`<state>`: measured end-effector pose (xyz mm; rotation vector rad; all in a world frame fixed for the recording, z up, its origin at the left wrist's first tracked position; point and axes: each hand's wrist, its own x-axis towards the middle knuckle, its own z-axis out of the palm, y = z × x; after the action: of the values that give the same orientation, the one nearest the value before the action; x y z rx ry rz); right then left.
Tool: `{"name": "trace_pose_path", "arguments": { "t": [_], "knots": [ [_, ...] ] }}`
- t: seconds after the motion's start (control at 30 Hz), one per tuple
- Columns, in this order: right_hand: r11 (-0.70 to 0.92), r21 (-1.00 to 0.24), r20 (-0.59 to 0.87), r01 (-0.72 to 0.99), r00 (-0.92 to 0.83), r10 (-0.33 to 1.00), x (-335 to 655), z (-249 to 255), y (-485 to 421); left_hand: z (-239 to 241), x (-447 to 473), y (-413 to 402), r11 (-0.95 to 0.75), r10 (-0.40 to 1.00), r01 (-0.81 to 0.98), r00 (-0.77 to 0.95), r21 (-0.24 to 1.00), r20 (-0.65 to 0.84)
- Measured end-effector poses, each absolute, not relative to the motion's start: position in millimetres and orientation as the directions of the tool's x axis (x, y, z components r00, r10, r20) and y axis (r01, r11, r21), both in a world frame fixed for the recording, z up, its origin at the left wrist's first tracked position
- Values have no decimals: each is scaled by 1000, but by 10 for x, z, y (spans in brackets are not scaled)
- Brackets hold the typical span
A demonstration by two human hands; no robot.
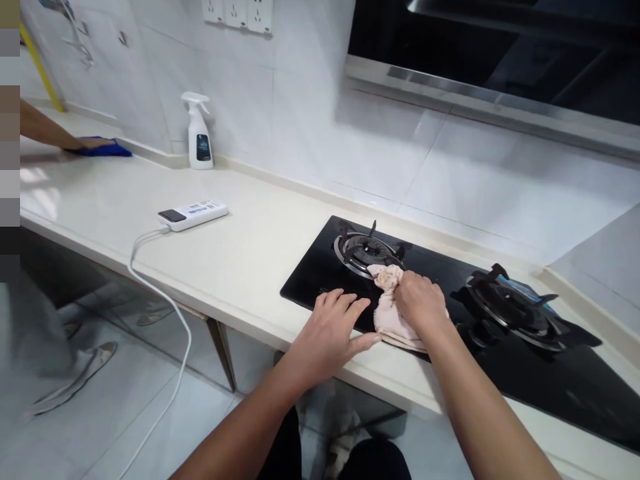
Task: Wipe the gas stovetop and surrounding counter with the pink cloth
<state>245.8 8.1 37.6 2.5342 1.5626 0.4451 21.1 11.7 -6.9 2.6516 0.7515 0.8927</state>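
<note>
A black glass gas stove (310, 267) is set into the pale countertop, with a left burner (367, 248) and a right burner (515, 307). My right hand (423, 300) is closed on a pale pink cloth (395, 317), which lies bunched over the stove's front part, its upper end by the left burner. To the left of the cloth, my left hand (337, 327) spreads its fingers over the front edge of the stove and holds nothing. Its thumb reaches toward the cloth's lower edge; whether they touch I cannot tell.
A white power bank (195, 215) with a cable (173, 303) hanging over the counter edge lies to the left. Behind it stands a white spray bottle (201, 137). Another person's hand (97, 143) presses a blue cloth (113, 149) at far left. A range hood (490, 93) overhangs the stove.
</note>
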Motion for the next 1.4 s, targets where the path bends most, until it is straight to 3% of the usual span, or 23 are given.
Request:
{"name": "trace_pose_path", "arguments": {
  "t": [0.2,0.37,0.87,1.13,1.4],
  "knots": [
    [-397,302,117,866,380,918,2521,394,85,-101,221,131,-856,516,376,671,355,533],
    [-469,251,8,847,483,876,2716,533,227,-107,217,131,-858,514,395,671,328,535],
    [-534,210,-61,819,556,829,3474,535,654,-27,182,84,-838,541,401,694,369,474],
    [-505,150,-59,850,518,854,3856,463,629,-7,184,87,-826,557,417,705,380,439],
    [-462,96,64,882,457,887,4115,270,406,-54,189,117,-834,547,401,691,379,472]
  ]
}}
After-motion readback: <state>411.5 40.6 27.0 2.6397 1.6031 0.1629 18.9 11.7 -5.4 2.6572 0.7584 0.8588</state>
